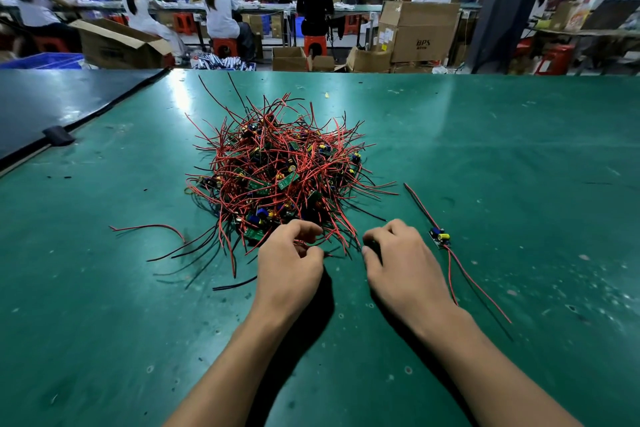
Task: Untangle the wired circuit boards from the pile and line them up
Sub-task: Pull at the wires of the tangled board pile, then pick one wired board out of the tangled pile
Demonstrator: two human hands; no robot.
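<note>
What is under the curled fingers of the right hand (403,260) is hidden; its grip cannot be told. Wires (302,245) at the near edge of the pile (277,170) are pinched by the left hand (289,260). One board (439,237) is laid apart on the table (519,149), just right of the hands. Boxes (419,31) are stacked beyond.

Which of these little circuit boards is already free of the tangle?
The board just right of the right hand, with a yellow part: it lies alone, wires stretched out, while the rest sit tangled in the pile.
</note>
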